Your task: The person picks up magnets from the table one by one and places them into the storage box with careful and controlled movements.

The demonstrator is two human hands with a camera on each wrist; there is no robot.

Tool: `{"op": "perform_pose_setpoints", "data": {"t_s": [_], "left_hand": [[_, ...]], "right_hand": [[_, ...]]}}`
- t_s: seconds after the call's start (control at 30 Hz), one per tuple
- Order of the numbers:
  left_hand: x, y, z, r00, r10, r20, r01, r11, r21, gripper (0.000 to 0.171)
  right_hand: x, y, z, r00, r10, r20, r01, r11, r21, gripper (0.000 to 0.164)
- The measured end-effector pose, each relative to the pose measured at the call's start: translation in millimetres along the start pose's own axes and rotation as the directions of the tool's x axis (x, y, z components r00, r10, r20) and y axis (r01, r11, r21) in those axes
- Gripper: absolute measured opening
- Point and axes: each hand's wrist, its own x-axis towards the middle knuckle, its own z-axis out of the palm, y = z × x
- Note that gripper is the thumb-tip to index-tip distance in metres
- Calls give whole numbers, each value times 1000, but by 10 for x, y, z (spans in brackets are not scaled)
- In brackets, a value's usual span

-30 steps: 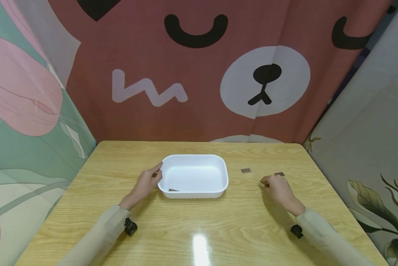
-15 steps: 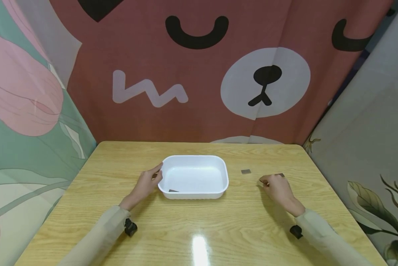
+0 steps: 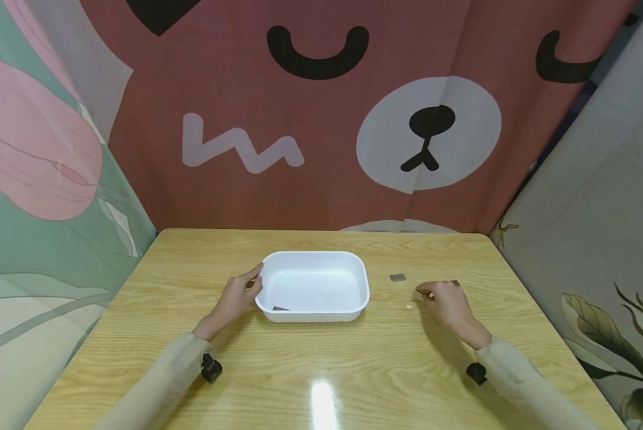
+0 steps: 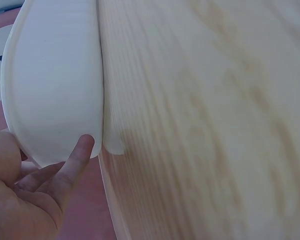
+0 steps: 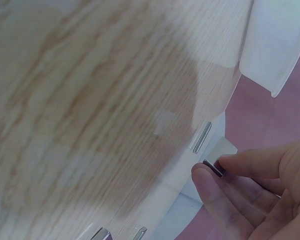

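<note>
My left hand grips the left end of a white plastic tray. In the left wrist view one finger lies along the wall of the tray. A small flat metallic piece lies inside, near the front left. Right of the tray, my right hand pinches another small dark, shiny plate between thumb and fingertip, apparently just above the tabletop. Between tray and right hand lies a similar grey plate. One more plate shows partly behind the right hand.
Everything stands on a light wood-grain table. A brown patterned curtain hangs behind the far edge, with printed cloths at both sides. Black wrist devices sit at both sleeves. Glare marks the front of the table.
My right hand has shifted slightly left with the pinched plate, which now looks flatter. A small light spot appears on the table beside it. Left hand and tray have stayed put.
</note>
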Motion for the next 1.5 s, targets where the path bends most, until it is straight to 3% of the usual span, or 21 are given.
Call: {"op": "perform_pose_setpoints", "data": {"t_s": [0.2, 0.63, 0.97, 1.5], "left_hand": [[-3, 3, -2, 1000, 0, -2, 0, 1000, 0, 41], [3, 7, -6, 999, -39, 24, 39, 999, 6, 41], [4, 2, 3, 999, -32, 15, 32, 999, 0, 41], [0, -5, 2, 1000, -6, 5, 6, 1000, 6, 40]], "right_hand": [[16, -4, 22, 1000, -13, -25, 13, 1000, -16, 21], [97, -92, 7, 999, 48, 13, -48, 998, 26, 19], [163, -120, 47, 1000, 17, -21, -16, 999, 48, 17], [251, -208, 1, 1000, 24, 6, -24, 995, 94, 17]]}}
